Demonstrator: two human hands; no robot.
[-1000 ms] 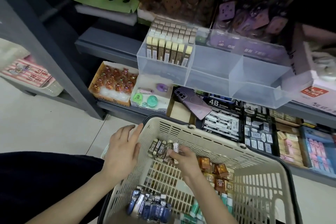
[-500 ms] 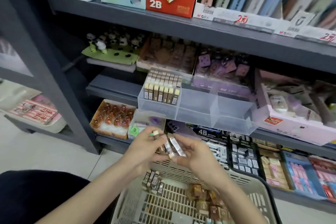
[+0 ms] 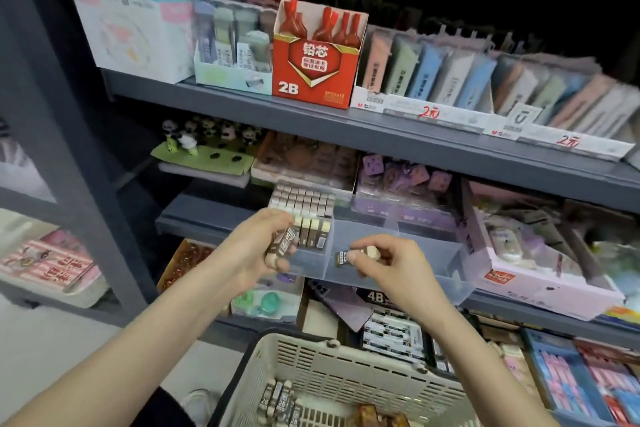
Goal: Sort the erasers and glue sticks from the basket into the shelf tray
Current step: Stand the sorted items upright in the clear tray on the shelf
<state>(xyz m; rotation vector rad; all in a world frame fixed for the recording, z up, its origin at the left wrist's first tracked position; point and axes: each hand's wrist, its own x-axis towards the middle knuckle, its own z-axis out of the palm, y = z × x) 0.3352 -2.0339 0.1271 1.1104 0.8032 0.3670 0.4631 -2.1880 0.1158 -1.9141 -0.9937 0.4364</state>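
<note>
Now | left hand point(image 3: 254, 250) is gripping bundled erasers point(image 3: 285, 242) at the clear tray point(image 3: 427, 263), its left compartment holding eraser rows point(image 3: 304, 208) | right hand point(image 3: 389, 262) is pinching one eraser point(image 3: 358, 255) | basket point(image 3: 346, 352) is holding 2B erasers point(image 3: 278, 402)

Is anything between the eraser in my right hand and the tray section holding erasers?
Nothing visible blocks it. The tray is open on top and the right hand holds its eraser just beside that section; the left hand, gripping more erasers, covers only its front left corner.
</note>
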